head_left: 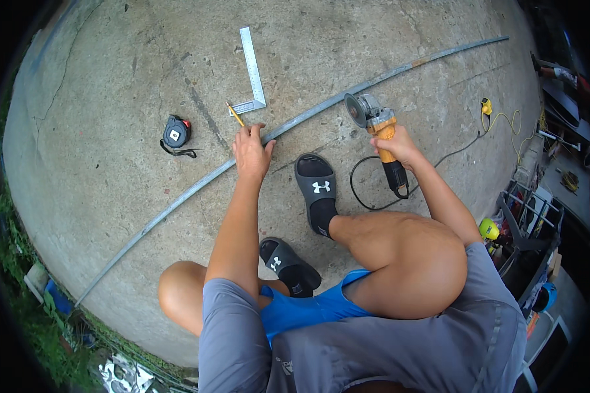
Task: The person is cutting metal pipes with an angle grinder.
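My left hand (252,152) grips a long grey metal bar (187,193) lying diagonally across the concrete; a yellow pencil (236,114) lies by its fingertips. My right hand (394,143) is wrapped round an orange-and-black angle grinder (389,154), whose disc (355,110) hangs near the bar. Beyond the pencil is a metal try square (252,69). A black tape measure (177,133) with a strap sits left of my left hand.
My sandalled feet (314,190) are between my arms, beside the grinder's black cord (357,191). A yellow plug and cord (514,124) lie at right. A metal rack (524,203) with tools borders the slab (98,131) on the right; plants (42,331) line the lower left.
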A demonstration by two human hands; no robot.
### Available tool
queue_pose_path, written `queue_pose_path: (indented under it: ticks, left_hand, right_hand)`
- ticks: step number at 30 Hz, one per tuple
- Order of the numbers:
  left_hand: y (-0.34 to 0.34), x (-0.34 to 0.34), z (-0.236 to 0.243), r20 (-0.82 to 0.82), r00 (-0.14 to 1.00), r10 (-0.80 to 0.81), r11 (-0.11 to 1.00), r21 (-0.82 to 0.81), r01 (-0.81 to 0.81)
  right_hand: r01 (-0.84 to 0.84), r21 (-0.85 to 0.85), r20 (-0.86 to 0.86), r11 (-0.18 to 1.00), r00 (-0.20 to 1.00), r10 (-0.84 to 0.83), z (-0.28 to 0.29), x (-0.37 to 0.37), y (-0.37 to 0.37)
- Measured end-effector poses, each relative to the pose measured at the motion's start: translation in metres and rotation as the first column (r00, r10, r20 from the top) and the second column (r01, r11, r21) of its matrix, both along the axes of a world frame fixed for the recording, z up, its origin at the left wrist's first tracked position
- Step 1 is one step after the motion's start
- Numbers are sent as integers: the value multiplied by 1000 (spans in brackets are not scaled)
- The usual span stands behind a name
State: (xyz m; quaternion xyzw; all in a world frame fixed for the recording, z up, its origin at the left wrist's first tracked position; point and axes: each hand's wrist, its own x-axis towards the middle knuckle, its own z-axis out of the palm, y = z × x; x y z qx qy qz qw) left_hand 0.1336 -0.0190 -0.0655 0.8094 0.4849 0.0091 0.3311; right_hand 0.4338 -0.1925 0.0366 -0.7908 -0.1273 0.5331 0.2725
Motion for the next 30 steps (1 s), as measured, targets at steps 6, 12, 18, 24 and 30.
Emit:
queue_pose_path:
  ticks: [6, 12, 18, 24, 30]
  left_hand:
    - [-2, -4, -21, 26, 999, -27, 999, 24, 27]
    - [6, -14, -20, 56, 998, -8, 1000, -5, 8]
    - [0, -14, -23, 100, 995, 9, 1000, 0, -9]
    - [-2, -20, -35, 136, 986, 95, 991, -102, -82]
    - [2, -20, -37, 159, 976, 147, 973, -202, -113]
  right_hand:
    - [-23, -57, -16, 998, 1000, 22, -31, -14, -1]
    - [-10, -67, -38, 998, 999, 7, -43, -22, -1]
    - [-5, -63, -40, 998, 999, 2, -54, -24, -5]
    - [-19, -61, -65, 998, 998, 15, -66, -26, 1]
    - [-6, -54, -69, 999, 998, 2, -75, -25, 1]
